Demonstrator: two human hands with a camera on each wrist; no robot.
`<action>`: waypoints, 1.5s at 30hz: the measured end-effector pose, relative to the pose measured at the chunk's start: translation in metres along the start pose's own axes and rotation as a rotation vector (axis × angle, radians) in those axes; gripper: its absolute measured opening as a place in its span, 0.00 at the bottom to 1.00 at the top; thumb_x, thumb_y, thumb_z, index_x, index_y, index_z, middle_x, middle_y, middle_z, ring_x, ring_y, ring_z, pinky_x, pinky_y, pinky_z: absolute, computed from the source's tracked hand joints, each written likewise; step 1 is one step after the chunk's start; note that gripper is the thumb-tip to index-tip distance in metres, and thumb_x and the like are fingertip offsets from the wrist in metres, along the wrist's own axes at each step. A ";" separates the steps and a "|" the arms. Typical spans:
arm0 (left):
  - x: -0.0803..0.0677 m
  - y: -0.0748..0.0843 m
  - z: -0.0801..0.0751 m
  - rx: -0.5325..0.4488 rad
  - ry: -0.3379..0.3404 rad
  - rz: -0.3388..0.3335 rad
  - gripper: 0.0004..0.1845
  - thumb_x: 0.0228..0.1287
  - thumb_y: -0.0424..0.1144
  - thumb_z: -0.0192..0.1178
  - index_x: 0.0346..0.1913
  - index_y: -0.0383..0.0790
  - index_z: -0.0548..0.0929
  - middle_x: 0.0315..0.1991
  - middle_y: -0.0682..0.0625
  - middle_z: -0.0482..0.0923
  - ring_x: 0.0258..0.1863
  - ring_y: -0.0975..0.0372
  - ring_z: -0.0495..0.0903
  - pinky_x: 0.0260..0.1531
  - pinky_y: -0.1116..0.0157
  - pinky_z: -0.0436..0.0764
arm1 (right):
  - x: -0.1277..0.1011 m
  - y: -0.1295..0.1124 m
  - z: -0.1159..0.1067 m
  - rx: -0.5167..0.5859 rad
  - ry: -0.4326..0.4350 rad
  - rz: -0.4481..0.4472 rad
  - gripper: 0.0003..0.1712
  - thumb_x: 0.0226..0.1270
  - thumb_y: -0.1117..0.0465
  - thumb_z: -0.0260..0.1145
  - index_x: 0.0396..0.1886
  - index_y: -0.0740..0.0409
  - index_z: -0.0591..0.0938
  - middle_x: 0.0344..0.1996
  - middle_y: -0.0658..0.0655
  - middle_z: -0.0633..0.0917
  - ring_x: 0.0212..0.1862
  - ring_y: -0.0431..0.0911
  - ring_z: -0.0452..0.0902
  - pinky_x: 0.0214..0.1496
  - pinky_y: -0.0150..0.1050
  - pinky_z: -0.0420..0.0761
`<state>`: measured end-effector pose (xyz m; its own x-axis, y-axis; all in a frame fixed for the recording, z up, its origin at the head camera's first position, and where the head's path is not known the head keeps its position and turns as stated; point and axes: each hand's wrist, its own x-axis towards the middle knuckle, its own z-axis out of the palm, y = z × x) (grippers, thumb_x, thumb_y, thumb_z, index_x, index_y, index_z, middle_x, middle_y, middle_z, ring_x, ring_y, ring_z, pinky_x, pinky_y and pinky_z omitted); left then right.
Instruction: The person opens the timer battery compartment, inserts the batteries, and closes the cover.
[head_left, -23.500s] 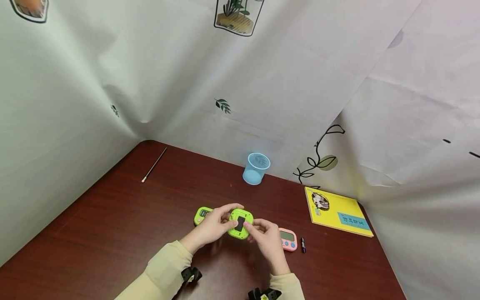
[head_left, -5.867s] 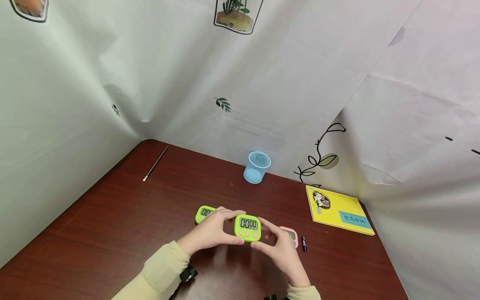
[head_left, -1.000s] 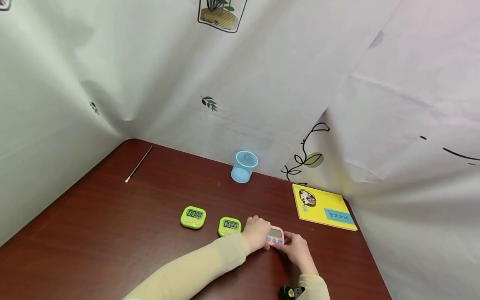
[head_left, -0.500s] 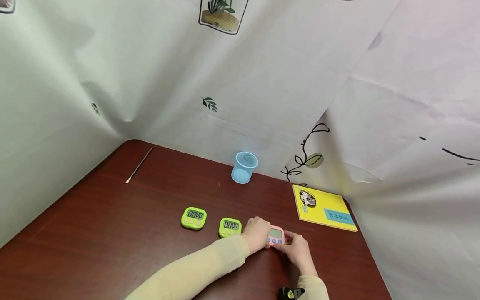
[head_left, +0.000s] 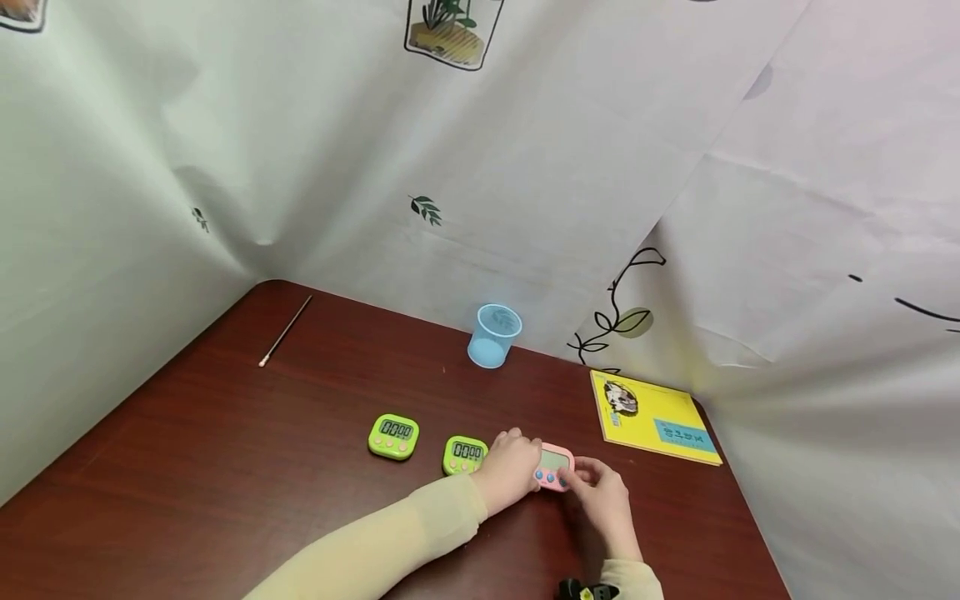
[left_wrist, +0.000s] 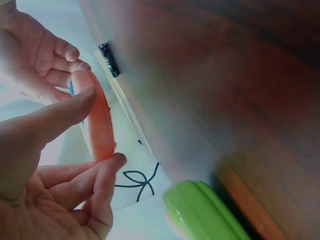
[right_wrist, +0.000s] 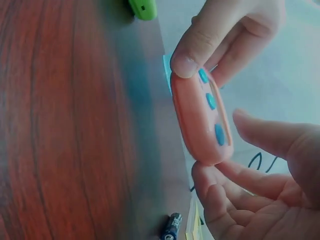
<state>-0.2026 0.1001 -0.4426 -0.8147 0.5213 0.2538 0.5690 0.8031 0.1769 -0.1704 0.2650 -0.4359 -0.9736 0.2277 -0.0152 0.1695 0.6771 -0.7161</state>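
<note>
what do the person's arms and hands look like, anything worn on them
Both hands are bare: no gloves, rings or watch show on the left hand or the right hand. The left arm wears a long pale beige sleeve reaching to the wrist; the right arm has a matching beige cuff. A small black device with a yellow-green spot sits at the right wrist.

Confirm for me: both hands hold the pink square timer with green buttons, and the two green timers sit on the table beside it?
Not quite: the pink square timer has blue buttons, not green, as the right wrist view shows. The left hand and right hand do hold it, and the two green timers sit on the table beside it.
</note>
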 end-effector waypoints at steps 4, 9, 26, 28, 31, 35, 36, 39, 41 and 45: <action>-0.008 -0.007 -0.006 -0.033 0.014 0.044 0.28 0.50 0.52 0.72 0.52 0.40 0.81 0.40 0.53 0.84 0.36 0.62 0.71 0.37 0.68 0.69 | -0.002 -0.003 0.000 0.088 -0.023 0.034 0.28 0.60 0.53 0.69 0.52 0.70 0.79 0.27 0.55 0.85 0.27 0.43 0.77 0.29 0.35 0.75; -0.018 -0.016 -0.012 -0.065 0.045 0.098 0.30 0.51 0.50 0.72 0.56 0.39 0.79 0.43 0.54 0.84 0.38 0.63 0.72 0.39 0.68 0.70 | -0.003 -0.005 0.003 0.140 -0.089 0.023 0.29 0.61 0.55 0.68 0.53 0.74 0.77 0.27 0.56 0.85 0.28 0.45 0.79 0.31 0.35 0.78; -0.027 -0.031 -0.017 -0.131 0.101 0.137 0.32 0.54 0.47 0.70 0.62 0.41 0.75 0.53 0.54 0.80 0.41 0.64 0.71 0.40 0.68 0.70 | -0.007 -0.014 0.010 0.180 -0.044 -0.063 0.23 0.59 0.54 0.70 0.43 0.71 0.82 0.24 0.55 0.84 0.25 0.42 0.78 0.27 0.32 0.76; -0.027 -0.032 -0.018 -0.152 0.102 0.131 0.32 0.54 0.46 0.70 0.62 0.41 0.75 0.53 0.54 0.81 0.41 0.64 0.71 0.41 0.67 0.70 | -0.009 -0.015 0.011 0.198 -0.034 -0.107 0.23 0.59 0.53 0.70 0.41 0.72 0.83 0.24 0.54 0.84 0.24 0.41 0.77 0.27 0.32 0.76; -0.028 -0.033 -0.019 -0.169 0.097 0.119 0.32 0.53 0.46 0.71 0.62 0.42 0.75 0.47 0.55 0.83 0.39 0.64 0.72 0.39 0.67 0.69 | -0.010 -0.015 0.011 0.199 -0.026 -0.121 0.24 0.58 0.52 0.71 0.40 0.72 0.83 0.24 0.54 0.85 0.25 0.39 0.77 0.27 0.32 0.75; -0.029 -0.033 -0.019 -0.224 0.078 0.077 0.32 0.52 0.46 0.71 0.61 0.45 0.76 0.37 0.57 0.83 0.34 0.64 0.71 0.36 0.67 0.68 | -0.011 -0.018 0.010 0.158 -0.026 -0.063 0.22 0.58 0.54 0.71 0.41 0.70 0.84 0.25 0.55 0.85 0.27 0.39 0.76 0.28 0.31 0.74; -0.030 -0.033 -0.019 -0.242 0.074 0.065 0.32 0.52 0.45 0.72 0.61 0.45 0.76 0.36 0.57 0.83 0.34 0.64 0.71 0.36 0.67 0.67 | -0.012 -0.019 0.010 0.149 -0.026 -0.055 0.21 0.59 0.55 0.71 0.42 0.70 0.84 0.25 0.55 0.85 0.27 0.39 0.76 0.28 0.31 0.73; -0.030 -0.032 -0.018 -0.311 0.059 0.022 0.32 0.52 0.46 0.72 0.62 0.46 0.76 0.38 0.57 0.84 0.33 0.64 0.72 0.37 0.67 0.68 | -0.013 -0.020 0.011 0.143 -0.016 -0.056 0.19 0.59 0.56 0.71 0.41 0.69 0.84 0.25 0.55 0.85 0.27 0.39 0.76 0.28 0.31 0.73; -0.029 -0.031 -0.018 -0.371 0.050 -0.020 0.31 0.54 0.47 0.70 0.62 0.46 0.76 0.36 0.58 0.83 0.34 0.63 0.73 0.38 0.66 0.70 | -0.015 -0.019 0.012 0.140 0.001 -0.074 0.19 0.58 0.56 0.71 0.41 0.68 0.84 0.25 0.55 0.85 0.27 0.38 0.77 0.28 0.30 0.73; -0.028 -0.029 -0.020 -0.582 0.026 -0.143 0.29 0.58 0.50 0.66 0.61 0.40 0.76 0.25 0.57 0.80 0.30 0.62 0.74 0.33 0.66 0.73 | -0.019 -0.023 0.014 0.109 0.065 -0.113 0.19 0.57 0.55 0.72 0.40 0.67 0.85 0.23 0.54 0.85 0.25 0.36 0.76 0.27 0.30 0.73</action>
<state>-0.1941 0.0562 -0.4359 -0.8889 0.4064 0.2114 0.4276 0.5707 0.7010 -0.1576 0.2351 -0.4287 -0.9730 0.2013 0.1127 0.0381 0.6218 -0.7822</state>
